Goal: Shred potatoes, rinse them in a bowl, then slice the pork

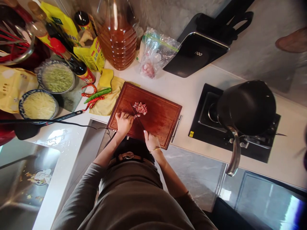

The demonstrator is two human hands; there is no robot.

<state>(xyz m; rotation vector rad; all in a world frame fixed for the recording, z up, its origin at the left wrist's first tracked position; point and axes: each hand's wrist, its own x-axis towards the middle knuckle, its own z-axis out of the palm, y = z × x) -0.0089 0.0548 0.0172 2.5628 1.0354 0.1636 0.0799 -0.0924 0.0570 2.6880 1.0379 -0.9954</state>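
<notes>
White worktop [168, 86]: L-shaped, grey marbled wall behind, grey floor below. Steel sink [21, 182] at 8 o'clock, scraps inside. Black hob [199, 127] at 3 o'clock, dark pot [247, 107] on it. Oil jug [117, 38] at 12 o'clock, among bottles and packets. Wooden chopping board [158, 116] centre, on worktop edge. Two filled bowls [39, 105] at 9 o'clock. Chillies [97, 95] on yellow cloth, just left of board. Left hand [124, 121] curled, fingertips beside meat. Right hand [151, 140] closed round knife [137, 116] handle. Meat pieces [140, 108] mid-board, blade touching.

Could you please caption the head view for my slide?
Left hand steadies meat on a wooden cutting board while right hand holds the knife.
</notes>
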